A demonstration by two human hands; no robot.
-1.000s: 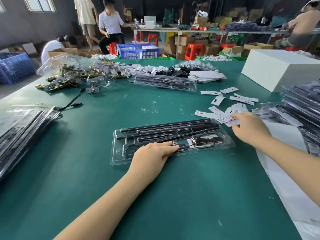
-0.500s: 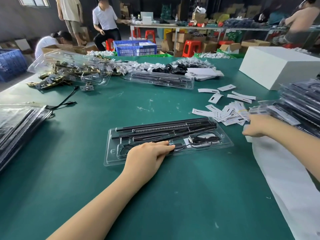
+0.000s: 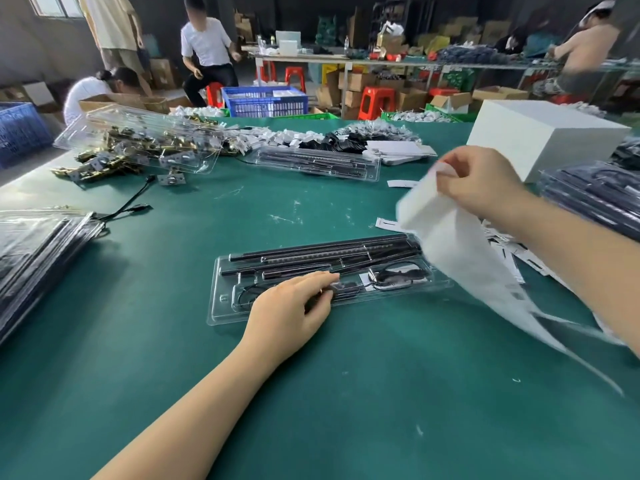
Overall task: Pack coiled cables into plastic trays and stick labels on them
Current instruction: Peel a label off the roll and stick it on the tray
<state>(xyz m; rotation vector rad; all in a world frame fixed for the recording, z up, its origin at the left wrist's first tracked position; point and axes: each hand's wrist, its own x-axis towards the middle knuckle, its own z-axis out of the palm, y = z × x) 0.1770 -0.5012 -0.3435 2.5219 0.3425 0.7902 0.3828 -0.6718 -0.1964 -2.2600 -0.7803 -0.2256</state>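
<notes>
Labelling step. Left hand point(image 3: 294, 303) flat on packed plastic tray point(image 3: 221, 299), mid-table point(image 3: 346, 393). Right hand point(image 3: 485, 181) pinches raised white label sheet point(image 3: 450, 244). Next, likely: peel a label, press onto tray.

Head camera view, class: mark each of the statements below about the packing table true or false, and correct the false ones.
1. The left hand rests on the clear plastic tray. True.
2. The right hand lies flat on the green table. False: it is raised above the table, pinching a white label sheet.
3. The tray under the left hand holds black rods. True.
4. The white box stands at the table's left edge. False: it stands at the far right.
5. A second filled tray lies farther back on the table. True.
</notes>
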